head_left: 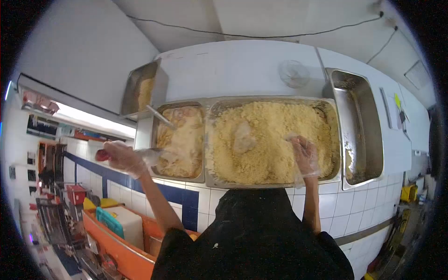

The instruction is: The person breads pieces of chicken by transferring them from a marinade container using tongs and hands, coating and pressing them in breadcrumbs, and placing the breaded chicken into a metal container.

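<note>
My left hand (125,158), in a clear plastic glove, is closed around a red-handled utensil (102,155). Its pale far end reaches over the tray of wet, milky pieces (184,140); the exact kind of utensil is unclear. A metal handle (158,115) sticks up out of that same tray. To the right, a wide metal pan (275,185) holds yellowish crumbs (270,112), with a pale coated piece (245,138) lying among them. Over the right part of the crumbs is my gloved right hand (305,154), its fingers bent together; what they hold, if anything, is hidden.
A deep metal container (161,86) with crumbs stands behind the left tray. On the white counter (233,70) sits a clear round bowl (294,73). Farther right is a long metal pan (359,135) with residue. An orange bin (121,247) stands below left.
</note>
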`<state>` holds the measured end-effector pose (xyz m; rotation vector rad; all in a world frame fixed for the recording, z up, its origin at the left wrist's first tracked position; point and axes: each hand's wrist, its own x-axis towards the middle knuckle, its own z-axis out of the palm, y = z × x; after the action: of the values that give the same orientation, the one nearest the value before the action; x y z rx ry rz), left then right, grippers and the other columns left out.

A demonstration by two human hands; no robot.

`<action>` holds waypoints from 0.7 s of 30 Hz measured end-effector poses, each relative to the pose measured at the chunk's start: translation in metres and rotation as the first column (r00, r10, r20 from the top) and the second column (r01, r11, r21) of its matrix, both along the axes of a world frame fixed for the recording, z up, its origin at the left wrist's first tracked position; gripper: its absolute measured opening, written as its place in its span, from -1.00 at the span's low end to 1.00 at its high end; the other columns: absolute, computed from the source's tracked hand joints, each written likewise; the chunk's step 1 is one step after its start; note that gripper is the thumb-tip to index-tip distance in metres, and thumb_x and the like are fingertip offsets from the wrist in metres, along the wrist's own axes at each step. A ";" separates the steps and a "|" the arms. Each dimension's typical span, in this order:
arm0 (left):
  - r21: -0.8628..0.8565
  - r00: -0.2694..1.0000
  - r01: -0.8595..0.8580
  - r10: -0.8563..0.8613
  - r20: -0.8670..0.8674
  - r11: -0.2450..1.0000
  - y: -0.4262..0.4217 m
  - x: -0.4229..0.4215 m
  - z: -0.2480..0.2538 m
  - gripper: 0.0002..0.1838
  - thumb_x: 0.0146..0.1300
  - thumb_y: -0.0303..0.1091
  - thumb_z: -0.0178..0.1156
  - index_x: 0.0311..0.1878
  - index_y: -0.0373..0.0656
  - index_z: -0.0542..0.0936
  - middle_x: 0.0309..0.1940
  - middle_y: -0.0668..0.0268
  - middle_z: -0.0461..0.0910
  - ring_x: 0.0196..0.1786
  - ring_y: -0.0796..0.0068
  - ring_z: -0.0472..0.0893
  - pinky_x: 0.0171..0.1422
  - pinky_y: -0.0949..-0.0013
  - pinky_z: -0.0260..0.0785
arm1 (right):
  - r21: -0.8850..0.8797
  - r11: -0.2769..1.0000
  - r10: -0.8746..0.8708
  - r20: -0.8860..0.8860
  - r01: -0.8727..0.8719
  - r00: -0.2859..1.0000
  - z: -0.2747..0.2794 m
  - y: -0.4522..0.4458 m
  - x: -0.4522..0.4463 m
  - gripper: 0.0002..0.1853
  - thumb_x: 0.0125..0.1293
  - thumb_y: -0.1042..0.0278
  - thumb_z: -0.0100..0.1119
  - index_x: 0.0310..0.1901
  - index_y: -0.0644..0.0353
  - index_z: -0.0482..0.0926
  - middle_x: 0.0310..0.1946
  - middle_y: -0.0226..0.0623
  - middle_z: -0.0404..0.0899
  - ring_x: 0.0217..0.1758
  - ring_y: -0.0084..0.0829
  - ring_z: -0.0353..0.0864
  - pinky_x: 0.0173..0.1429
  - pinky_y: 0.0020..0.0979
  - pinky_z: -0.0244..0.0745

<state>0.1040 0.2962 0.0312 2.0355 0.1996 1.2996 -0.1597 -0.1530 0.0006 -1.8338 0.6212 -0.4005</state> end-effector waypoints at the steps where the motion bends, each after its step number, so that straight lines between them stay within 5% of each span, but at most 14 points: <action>1: 0.174 0.999 0.016 -0.023 0.040 0.985 0.026 0.012 -0.009 -0.65 0.33 -0.21 0.14 -0.05 -0.35 0.47 -0.28 0.16 0.58 -0.31 0.31 0.60 -0.38 0.26 0.45 | -0.002 1.000 -0.018 0.003 0.018 1.000 0.002 -0.002 -0.003 -0.72 0.43 0.31 0.01 -0.18 0.37 0.62 -0.36 -0.31 0.64 -0.24 -0.59 0.53 -0.12 -0.50 0.41; 2: 0.178 0.998 0.028 -0.036 0.043 0.984 0.010 0.008 0.000 -0.65 0.33 -0.21 0.14 -0.05 -0.35 0.47 -0.28 0.16 0.58 -0.31 0.31 0.60 -0.38 0.26 0.45 | 0.085 0.996 -0.030 0.042 0.026 0.999 0.002 -0.004 -0.006 -0.72 0.43 0.30 0.02 -0.18 0.37 0.62 -0.37 -0.31 0.64 -0.25 -0.60 0.52 -0.14 -0.51 0.41; 3: -0.292 0.919 0.388 -0.344 0.191 0.874 -0.015 -0.004 0.016 -0.62 0.34 -0.16 0.15 -0.11 -0.38 0.46 -0.35 0.17 0.55 -0.35 0.32 0.57 -0.39 0.27 0.42 | 0.170 0.985 -0.041 0.080 0.027 0.996 0.002 -0.005 -0.009 -0.71 0.44 0.29 0.02 -0.18 0.38 0.62 -0.38 -0.31 0.63 -0.27 -0.62 0.50 -0.16 -0.52 0.40; 4: -0.609 0.744 0.660 -0.496 0.448 0.440 -0.033 -0.012 0.024 -0.58 0.34 -0.11 0.15 -0.17 -0.41 0.45 -0.42 0.18 0.51 -0.39 0.33 0.54 -0.41 0.28 0.38 | 0.173 0.985 -0.046 0.081 0.031 0.996 0.003 -0.007 -0.012 -0.71 0.44 0.29 0.02 -0.18 0.38 0.62 -0.38 -0.31 0.63 -0.27 -0.62 0.50 -0.16 -0.52 0.40; 5: -0.239 0.986 0.109 -0.136 -0.100 0.965 -0.041 -0.010 0.016 -0.50 0.33 -0.02 0.16 -0.15 -0.41 0.44 -0.42 0.23 0.47 -0.43 0.40 0.51 -0.44 0.33 0.34 | 0.171 0.985 -0.049 0.064 0.037 0.997 0.004 -0.010 -0.017 -0.70 0.44 0.27 0.03 -0.18 0.38 0.63 -0.38 -0.30 0.64 -0.28 -0.62 0.51 -0.17 -0.52 0.40; 8: -0.341 0.980 0.190 -0.155 0.128 0.921 -0.038 0.002 0.010 -0.44 0.35 0.03 0.10 -0.21 -0.46 0.52 -0.53 0.25 0.42 -0.40 0.42 0.53 -0.37 0.33 0.33 | 0.145 0.985 -0.100 0.033 0.094 0.994 -0.001 -0.026 -0.029 -0.69 0.43 0.25 0.05 -0.18 0.38 0.63 -0.37 -0.29 0.64 -0.28 -0.61 0.51 -0.18 -0.52 0.40; 9: -0.174 0.921 0.343 -0.294 0.254 0.923 -0.045 -0.008 0.024 -0.55 0.41 -0.05 0.04 -0.21 -0.38 0.53 -0.59 0.28 0.38 -0.42 0.42 0.52 -0.34 0.38 0.33 | 0.123 0.987 -0.102 -0.010 0.103 0.995 -0.005 -0.029 -0.036 -0.69 0.43 0.24 0.06 -0.18 0.37 0.64 -0.36 -0.29 0.65 -0.29 -0.61 0.51 -0.19 -0.52 0.40; 11: -0.179 0.999 -0.009 0.016 0.037 0.984 -0.048 -0.009 0.055 -0.62 0.44 -0.07 -0.03 -0.31 -0.22 0.49 -0.60 0.36 0.35 -0.52 0.49 0.46 -0.41 0.43 0.29 | 0.081 0.991 -0.108 0.032 0.105 0.994 -0.003 -0.035 -0.042 -0.69 0.43 0.24 0.06 -0.18 0.36 0.64 -0.36 -0.29 0.65 -0.28 -0.61 0.52 -0.19 -0.52 0.40; 12: -0.186 0.999 -0.014 0.022 0.038 0.982 -0.064 -0.021 0.079 -0.62 0.44 -0.07 -0.03 -0.31 -0.22 0.49 -0.60 0.36 0.35 -0.52 0.49 0.46 -0.41 0.43 0.29 | 0.051 0.993 -0.108 0.078 0.105 0.991 -0.002 -0.037 -0.043 -0.70 0.43 0.25 0.06 -0.18 0.36 0.64 -0.36 -0.29 0.66 -0.28 -0.60 0.52 -0.18 -0.52 0.41; 15: -0.271 0.982 0.185 -0.170 0.078 0.945 -0.124 -0.055 0.148 -0.55 0.47 -0.02 -0.13 -0.51 -0.10 0.35 -0.66 0.41 0.28 -0.59 0.54 0.35 -0.49 0.41 0.20 | 0.062 0.992 -0.118 0.081 0.114 0.990 0.000 -0.045 -0.047 -0.72 0.42 0.28 0.06 -0.18 0.34 0.65 -0.35 -0.31 0.66 -0.28 -0.61 0.53 -0.19 -0.52 0.41; 17: -0.267 0.923 0.356 -0.292 0.252 0.895 -0.147 -0.063 0.173 -0.44 0.48 0.11 -0.24 -0.61 -0.03 0.22 -0.70 0.43 0.23 -0.63 0.55 0.25 -0.53 0.40 0.07 | 0.058 0.992 -0.115 0.053 0.112 0.992 -0.001 -0.051 -0.050 -0.73 0.42 0.28 0.07 -0.17 0.34 0.65 -0.35 -0.32 0.67 -0.27 -0.61 0.54 -0.18 -0.52 0.42; 20: -0.142 0.950 0.225 -0.184 0.253 0.964 -0.196 -0.087 0.204 -0.42 0.47 0.21 -0.37 -0.58 0.00 0.17 -0.73 0.44 0.16 -0.66 0.56 0.15 -0.54 0.51 0.03 | 0.081 0.991 -0.108 0.075 0.102 0.991 -0.004 -0.059 -0.053 -0.72 0.41 0.28 0.09 -0.17 0.35 0.65 -0.33 -0.33 0.68 -0.26 -0.62 0.56 -0.16 -0.53 0.43; 21: -0.293 0.917 0.337 -0.240 0.319 0.895 -0.221 -0.099 0.214 -0.44 0.48 0.18 -0.39 -0.58 0.02 0.13 -0.74 0.46 0.15 -0.65 0.61 0.16 -0.53 0.51 0.04 | 0.120 0.987 -0.122 0.124 0.107 0.985 -0.005 -0.059 -0.053 -0.72 0.41 0.27 0.09 -0.17 0.36 0.65 -0.32 -0.34 0.68 -0.25 -0.61 0.56 -0.15 -0.53 0.44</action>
<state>0.0053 0.0749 0.2452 1.5046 -0.0114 1.2405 -0.2128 -0.2121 -0.0043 -1.6544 0.6472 -0.5475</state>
